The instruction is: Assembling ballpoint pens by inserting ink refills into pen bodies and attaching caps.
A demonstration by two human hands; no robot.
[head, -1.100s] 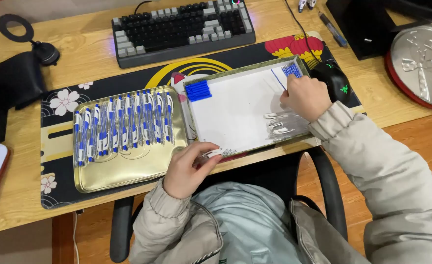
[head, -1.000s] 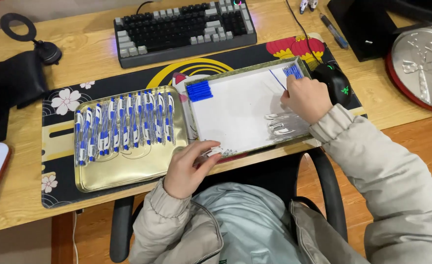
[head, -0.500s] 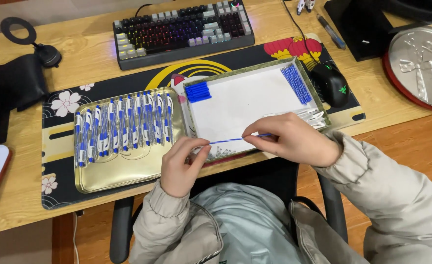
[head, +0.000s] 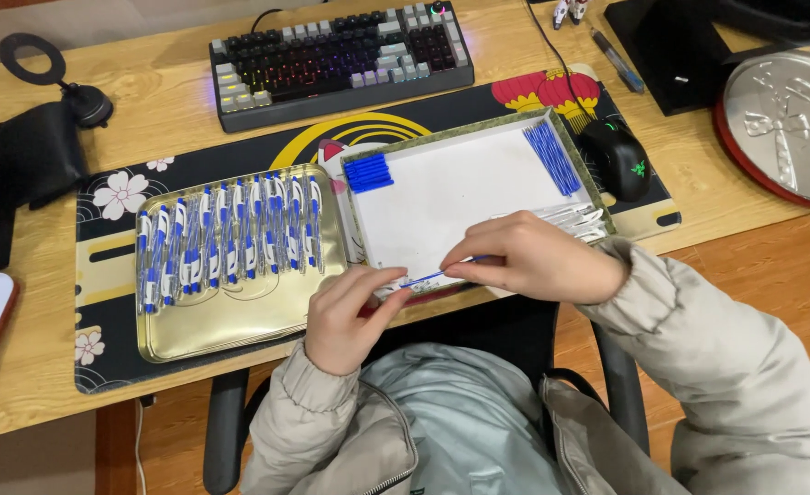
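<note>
Since about a second earlier, the right hand (head: 533,257) had been brought away from the far right corner of the shallow white rectangular tray (head: 460,188) to its near edge, beside the left hand (head: 345,316). A thin blue pen refill (head: 437,273) was pinched by the right hand's fingertips at its right end, while its left end was met by the left thumb and forefinger, closed narrowly about it. The refill's long axis was laid almost level across the view, left to right, its left end slightly lower and nearer the body. It was held just above the tray's near rim.

The refill's right end was hidden under the right fingers, and which end carried the tip could not be made out. Whether something else was gripped inside the left hand could not be told.

In the tray, a small stack of blue caps (head: 368,172) was seen at the far left and a bundle of blue refills (head: 551,156) at the far right. A row of assembled blue-and-white pens (head: 231,240) was laid on the gold metal tray (head: 240,325) to the left, on the table (head: 38,367).
</note>
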